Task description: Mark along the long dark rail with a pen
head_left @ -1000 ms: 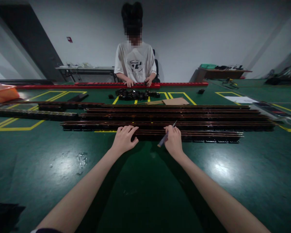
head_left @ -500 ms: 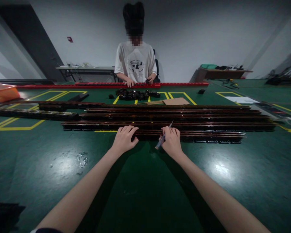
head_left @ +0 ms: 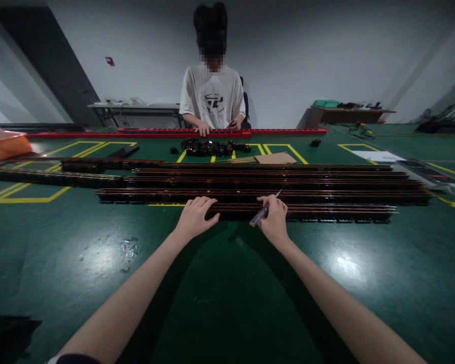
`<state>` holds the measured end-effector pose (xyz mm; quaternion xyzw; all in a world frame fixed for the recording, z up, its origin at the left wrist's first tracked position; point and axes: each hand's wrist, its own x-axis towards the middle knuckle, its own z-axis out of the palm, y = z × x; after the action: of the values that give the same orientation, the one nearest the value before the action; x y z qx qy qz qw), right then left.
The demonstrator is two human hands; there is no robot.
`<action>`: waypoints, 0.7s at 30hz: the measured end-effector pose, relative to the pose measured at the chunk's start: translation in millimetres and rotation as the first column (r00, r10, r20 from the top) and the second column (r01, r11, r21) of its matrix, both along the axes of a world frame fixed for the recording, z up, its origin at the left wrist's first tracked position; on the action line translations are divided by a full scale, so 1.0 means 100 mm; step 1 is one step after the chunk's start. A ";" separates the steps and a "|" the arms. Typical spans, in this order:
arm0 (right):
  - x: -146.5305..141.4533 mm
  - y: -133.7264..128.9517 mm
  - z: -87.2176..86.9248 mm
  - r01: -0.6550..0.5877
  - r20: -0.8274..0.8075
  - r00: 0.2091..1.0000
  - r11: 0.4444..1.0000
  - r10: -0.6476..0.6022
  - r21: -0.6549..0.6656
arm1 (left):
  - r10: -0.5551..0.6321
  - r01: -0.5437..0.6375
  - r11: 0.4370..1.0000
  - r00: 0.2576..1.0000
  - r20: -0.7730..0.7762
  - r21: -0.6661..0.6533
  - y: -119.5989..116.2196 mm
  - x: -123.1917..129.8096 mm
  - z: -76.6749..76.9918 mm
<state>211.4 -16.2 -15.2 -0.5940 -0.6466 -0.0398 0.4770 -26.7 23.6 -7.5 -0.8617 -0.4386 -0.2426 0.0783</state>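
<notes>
On the green work table, my left hand (head_left: pixel 194 216) lies palm down, thumb spread from its curved fingers, by the left end of the nearest dark slotted strip (head_left: pixel 337 215). Nothing shows between thumb and fingers. My right hand (head_left: pixel 275 217) rests over that strip and is closed round a screwdriver (head_left: pixel 258 216), its translucent handle pointing toward me and its thin tip up and right. Whether its fingers also pinch the strip is hidden. Behind both hands, several more long dark strips (head_left: pixel 167 194) with copper-coloured edges lie side by side.
Across the table (head_left: pixel 212 313), a person (head_left: pixel 212 96) in a white shirt works at a long red rail (head_left: pixel 288 132). Between us lie a heap of black parts (head_left: pixel 208 147) and a cardboard piece (head_left: pixel 276 158). An orange bin (head_left: pixel 7 146) stands left; white paper (head_left: pixel 377 155) lies right.
The nearest strip has slid a little to the right, and my right hand has moved the same way with the screwdriver. My left hand has stayed nearly in place.
</notes>
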 end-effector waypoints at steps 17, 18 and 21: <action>-0.18 -0.11 0.19 -0.266 -0.308 0.909 0.960 0.282 0.093 | 0.009 -0.002 0.992 0.999 0.053 -0.127 -0.03 0.03 0.07; -0.19 -0.11 0.20 -0.264 -0.322 0.906 0.962 0.274 0.075 | 0.013 -0.004 0.989 0.998 0.059 -0.148 -0.03 0.03 0.08; -0.28 -0.09 0.18 -0.257 -0.408 0.878 0.966 0.248 0.035 | 0.031 -0.011 0.979 0.995 0.093 -0.205 -0.03 0.04 0.10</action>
<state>183.7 -25.0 2.6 -0.5045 -0.6046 0.1545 0.5967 -22.8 20.5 2.2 -0.8479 -0.4736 -0.2363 -0.0290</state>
